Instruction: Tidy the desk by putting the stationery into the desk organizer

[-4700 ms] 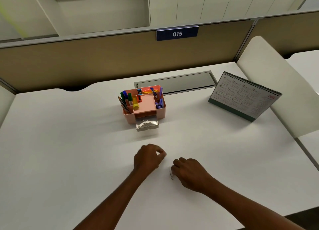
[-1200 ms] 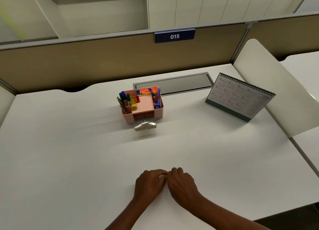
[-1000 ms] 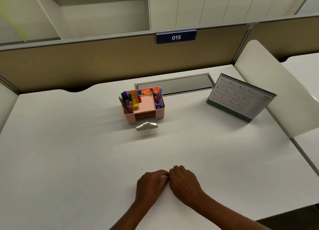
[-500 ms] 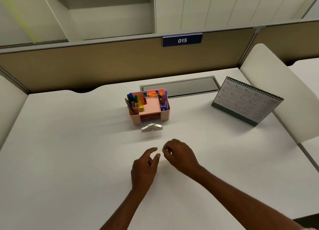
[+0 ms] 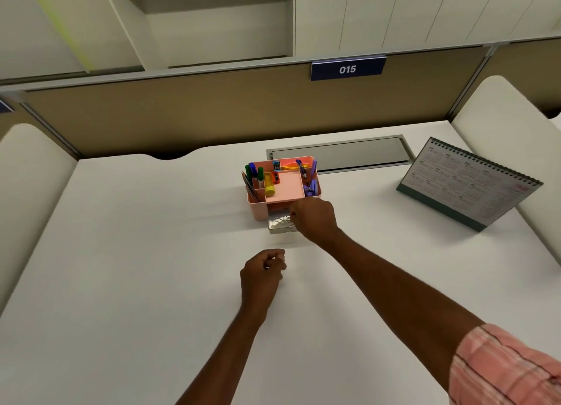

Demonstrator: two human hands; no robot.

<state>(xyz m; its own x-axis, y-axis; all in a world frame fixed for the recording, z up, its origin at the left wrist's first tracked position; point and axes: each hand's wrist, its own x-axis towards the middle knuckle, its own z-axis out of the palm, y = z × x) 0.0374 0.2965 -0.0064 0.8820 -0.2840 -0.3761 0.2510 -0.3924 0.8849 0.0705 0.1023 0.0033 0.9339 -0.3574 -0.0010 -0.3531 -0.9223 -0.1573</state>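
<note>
desk (image 5: 151, 253): 1 showing | pink desk organizer (image 5: 256, 211): 1 standing | clear drawer (image 5: 280, 230): 1 sticking out | green markers (image 5: 248, 171): 2 standing | blue marker (image 5: 253, 165): 1 standing | purple pens (image 5: 314, 167): 2 leaning | desk calendar (image 5: 467, 183): 1 standing | number plate (image 5: 347, 69): 1 hanging | hands: 2 reaching, left hand (image 5: 262, 272) and right hand (image 5: 314, 219) | paper clip (image 5: 266, 266): 1 glinting in left hand

Desk calendar (image 5: 467, 183) stands right of cable tray (image 5: 339, 154).

Soft, even overhead light, moderately bright. White desk (image 5: 121, 253) evenly lit, faint shadow beside left hand (image 5: 262, 271). Tiny glint off paper clip (image 5: 266, 266) in its fingers, clear drawer (image 5: 280, 225) shimmering. Edges bowing, wide-angle. Yellow-green smear top left. Print on calendar (image 5: 467, 183) too soft to read.
</note>
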